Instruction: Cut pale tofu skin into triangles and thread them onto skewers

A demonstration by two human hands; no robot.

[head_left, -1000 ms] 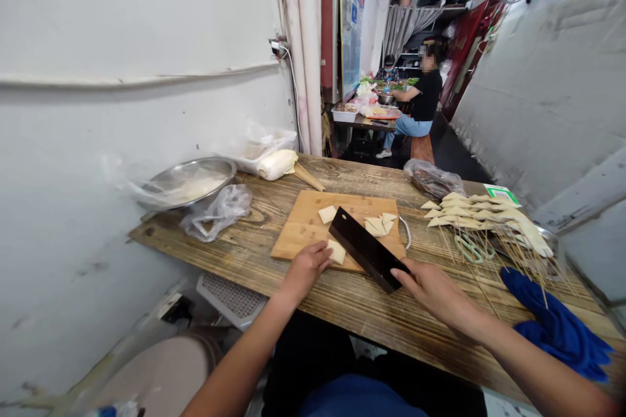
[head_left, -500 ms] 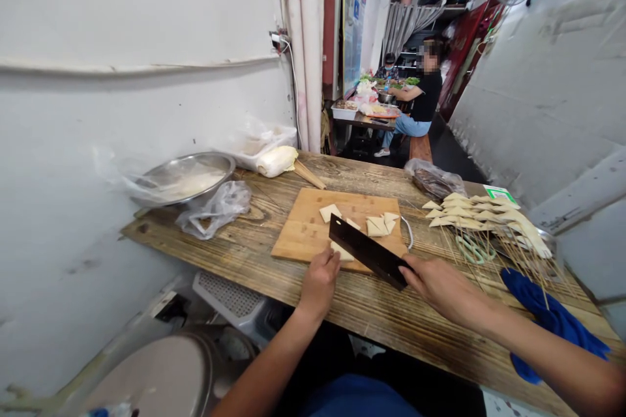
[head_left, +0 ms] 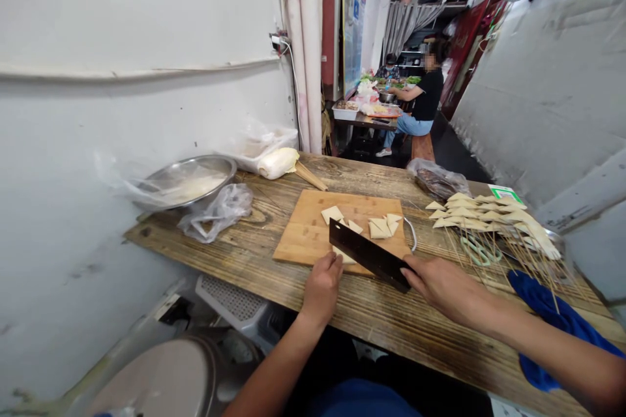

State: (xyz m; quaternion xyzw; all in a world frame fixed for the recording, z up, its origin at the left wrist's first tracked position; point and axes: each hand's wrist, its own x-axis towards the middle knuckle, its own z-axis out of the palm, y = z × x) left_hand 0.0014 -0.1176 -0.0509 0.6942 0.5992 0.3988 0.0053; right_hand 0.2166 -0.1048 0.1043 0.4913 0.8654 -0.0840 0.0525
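My right hand [head_left: 435, 280] is wrapped round the handle end of a dark, broad-bladed cleaver [head_left: 366, 254]. The blade slants up to the left over a cutting board [head_left: 303, 221]. Under it lies a pale square of tofu sheet [head_left: 346, 259], partly hidden by the blade. My left hand [head_left: 323, 283] is closed at the near edge of the board, thumb and fingers pinching that square's left side. Beyond the blade lie another pale square [head_left: 332, 214] and a cut triangle [head_left: 355, 227]. Several more pieces [head_left: 381, 228] sit at the board's right.
Skewered pale triangles [head_left: 469, 212] lie on the right, with green-handled scissors [head_left: 479, 251] and a blue cloth [head_left: 552, 326]. At the left are a metal basin [head_left: 215, 166], a plastic bag [head_left: 225, 208] and bundled sticks [head_left: 310, 176]. Two people sit at a table farther back.
The view has shifted slightly. The cleaver has tipped a little, showing more of the triangle behind it. Both hands keep their holds.
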